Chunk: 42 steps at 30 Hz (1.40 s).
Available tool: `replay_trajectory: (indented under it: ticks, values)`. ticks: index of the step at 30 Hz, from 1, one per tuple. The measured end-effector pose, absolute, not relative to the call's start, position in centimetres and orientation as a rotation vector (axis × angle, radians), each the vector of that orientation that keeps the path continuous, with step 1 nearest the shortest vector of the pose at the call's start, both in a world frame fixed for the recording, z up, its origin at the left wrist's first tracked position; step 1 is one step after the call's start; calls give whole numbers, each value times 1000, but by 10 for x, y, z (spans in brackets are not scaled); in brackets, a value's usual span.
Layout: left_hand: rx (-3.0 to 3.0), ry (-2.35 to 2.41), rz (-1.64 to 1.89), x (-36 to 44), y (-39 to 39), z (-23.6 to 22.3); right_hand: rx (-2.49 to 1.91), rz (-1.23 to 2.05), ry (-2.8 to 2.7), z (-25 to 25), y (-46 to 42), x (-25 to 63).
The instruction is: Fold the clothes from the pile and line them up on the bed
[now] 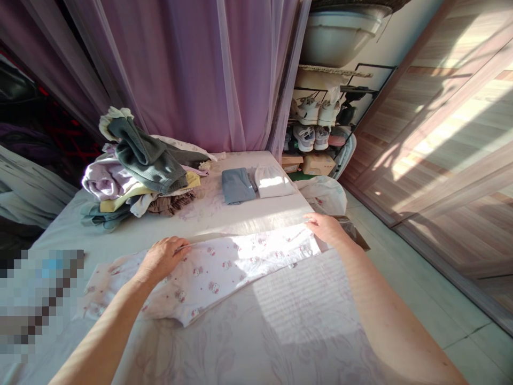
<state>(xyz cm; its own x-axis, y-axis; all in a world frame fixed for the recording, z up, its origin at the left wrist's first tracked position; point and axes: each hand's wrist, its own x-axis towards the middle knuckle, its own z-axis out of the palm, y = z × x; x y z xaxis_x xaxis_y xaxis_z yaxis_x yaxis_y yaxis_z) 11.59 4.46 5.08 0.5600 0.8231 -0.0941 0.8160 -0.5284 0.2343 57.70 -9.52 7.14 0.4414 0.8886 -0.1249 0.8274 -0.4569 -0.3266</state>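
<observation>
A pair of white pajama pants with a small pink-and-red cartoon print lies flat and folded lengthwise across the bed. My left hand rests on its upper edge near the middle, the fingers closed on the cloth. At the right end, my right hand pinches the upper corner between thumb and fingers. Sunlight falls over that end of the garment. Beyond it lie a folded blue-grey garment and a folded white garment, side by side.
A heap of clothes sits on the bed's far left. The patterned bed sheet extends towards me. Behind hangs a purple curtain. To the right are a shoe rack, a white basin, tiled floor and a wooden wardrobe.
</observation>
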Motion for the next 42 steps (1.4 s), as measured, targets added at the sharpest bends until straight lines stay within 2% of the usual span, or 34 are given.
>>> replay_trajectory:
  ticks: [13,26,28,32,34,38,42]
  values:
    - [2516,1372,-63,107,49,59,-2357,342,-1848,66,-91,581]
    - [2320,1436,-400,34,87,89,-2347,182,-1833,100,-114,575]
    - [2281,1429,-366,19,91,91,-2278,175,-1702,112,-119,572]
    - [2230,1408,-261,-4,89,93,-2168,433,-1341,129,-129,559]
    - [2193,1401,-213,-10,84,95,-2095,459,-1210,131,-133,551]
    - [2142,1450,-110,-17,68,112,-1943,244,-1074,128,-136,540]
    - [1935,1439,304,-25,35,141,-1830,-64,-962,135,-142,539]
